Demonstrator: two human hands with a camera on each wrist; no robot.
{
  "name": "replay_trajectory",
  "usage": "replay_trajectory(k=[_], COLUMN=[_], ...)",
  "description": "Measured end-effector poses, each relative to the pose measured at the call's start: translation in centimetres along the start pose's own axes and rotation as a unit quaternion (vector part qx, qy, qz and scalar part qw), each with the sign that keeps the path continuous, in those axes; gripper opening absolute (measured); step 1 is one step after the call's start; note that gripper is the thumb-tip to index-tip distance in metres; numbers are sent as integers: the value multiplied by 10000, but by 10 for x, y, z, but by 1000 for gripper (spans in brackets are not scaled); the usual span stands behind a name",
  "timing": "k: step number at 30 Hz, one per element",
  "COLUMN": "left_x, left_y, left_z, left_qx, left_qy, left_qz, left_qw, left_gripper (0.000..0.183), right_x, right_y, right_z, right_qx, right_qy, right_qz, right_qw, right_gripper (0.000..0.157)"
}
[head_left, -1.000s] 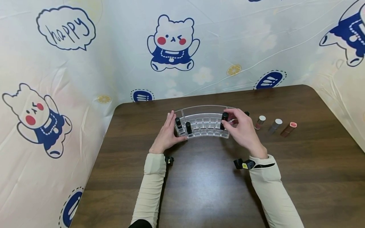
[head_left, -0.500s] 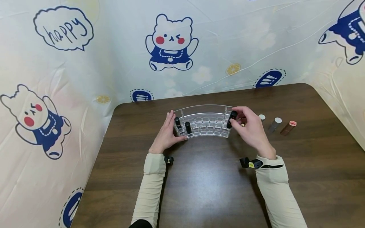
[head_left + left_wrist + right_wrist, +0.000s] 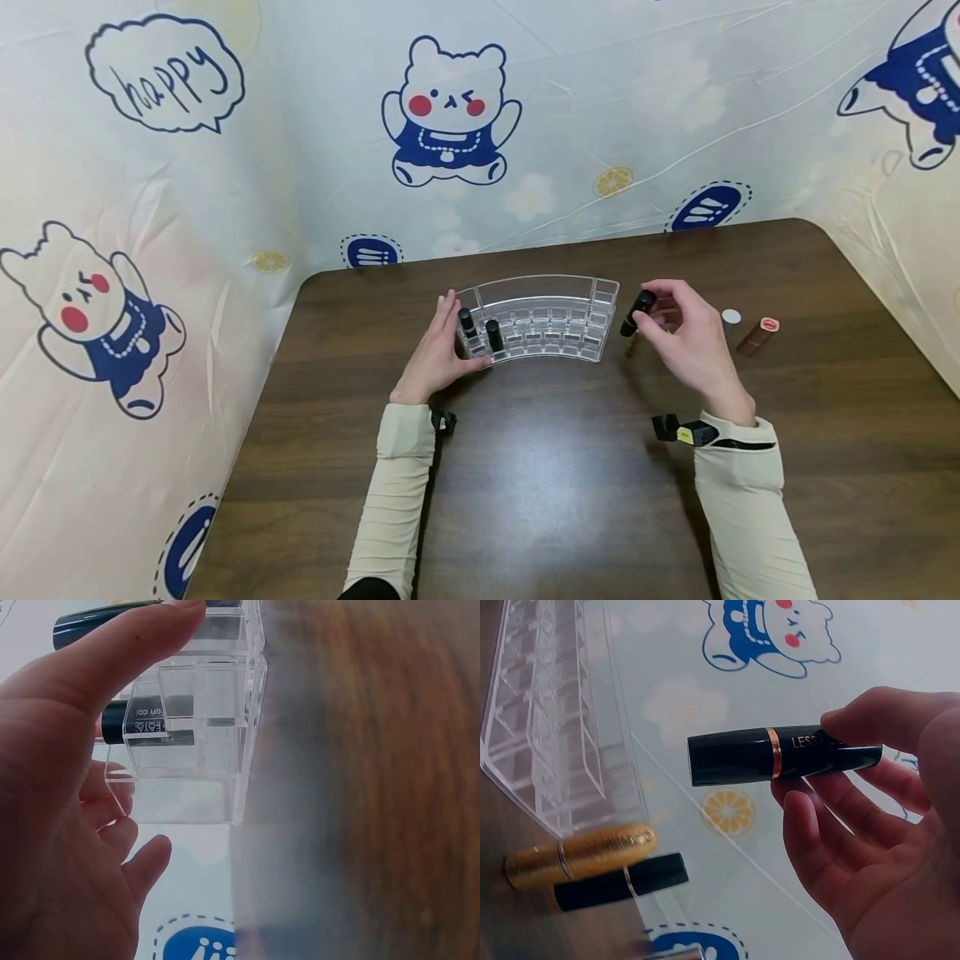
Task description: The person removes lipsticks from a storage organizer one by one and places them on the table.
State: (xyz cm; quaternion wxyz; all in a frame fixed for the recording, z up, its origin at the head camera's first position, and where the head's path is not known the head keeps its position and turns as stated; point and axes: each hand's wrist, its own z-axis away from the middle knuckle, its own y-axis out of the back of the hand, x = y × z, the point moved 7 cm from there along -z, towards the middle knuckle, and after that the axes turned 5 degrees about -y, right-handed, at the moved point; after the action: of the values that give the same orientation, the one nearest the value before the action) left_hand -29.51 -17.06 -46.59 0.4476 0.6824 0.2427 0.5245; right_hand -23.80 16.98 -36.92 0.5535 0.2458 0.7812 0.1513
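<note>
A glossy black plastic-looking tube with a copper-gold ring point(image 3: 731, 759) is held in the air, just right of a curved, clear plastic tiered rack point(image 3: 547, 298). It is pinched between the thumb and fingers of the right hand point(image 3: 693, 350). By the look of it, little weight should be expected, and the shell is probably stiff; its polish may make it slippery (a dry pinch near the ring would be safest). The rack seems rigid but could be scratched or cracked; it is best steadied at an end, where it is touched by the left hand point(image 3: 435, 354), fingers extended and thumb along the front.

One rack and one held tube are counted. Two black cylindrical tubes point(image 3: 493, 335) are seated in the rack's left part. On the table, four more are made out: one gold textured tube point(image 3: 585, 853), one black ringed tube point(image 3: 622, 882), one pale-capped tube point(image 3: 731, 317) and one brown tube point(image 3: 757, 337); others may be hidden by the right hand.
</note>
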Motion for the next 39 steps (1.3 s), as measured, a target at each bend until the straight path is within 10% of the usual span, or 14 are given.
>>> replay_trajectory(k=[39], left_x=[2], left_y=[1], left_z=[0], left_qx=[5], left_qy=[7], left_qz=[76], left_qw=[10000], left_gripper=[110], right_x=[30], right_y=[39], right_z=[15], right_qx=[102], right_qy=[-634], right_qz=[393], right_qw=[9972], right_gripper=[30])
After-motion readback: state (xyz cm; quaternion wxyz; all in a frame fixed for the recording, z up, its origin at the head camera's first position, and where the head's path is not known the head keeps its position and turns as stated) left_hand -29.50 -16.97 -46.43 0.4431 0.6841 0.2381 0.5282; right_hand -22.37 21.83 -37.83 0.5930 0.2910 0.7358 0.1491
